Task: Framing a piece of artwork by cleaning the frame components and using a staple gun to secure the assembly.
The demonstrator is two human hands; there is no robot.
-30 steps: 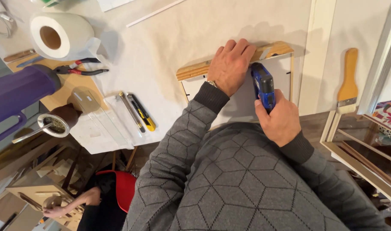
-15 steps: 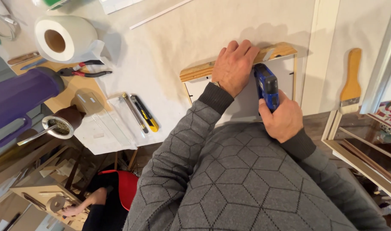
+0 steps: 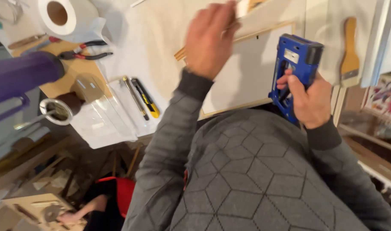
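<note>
Now L hand [image 3: 210,40] lifted off frame [image 3: 242,77]; stapler [image 3: 294,70] raised.

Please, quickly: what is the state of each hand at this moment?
Left hand: blurred, fingers curled at the wooden frame; whether it grips cannot be told.
Right hand: closed around the blue staple gun.

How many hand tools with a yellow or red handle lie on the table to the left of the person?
2: a yellow utility knife beside a thin metal tool, and red-handled pliers nearer the paper roll. Others may be hidden.
</note>
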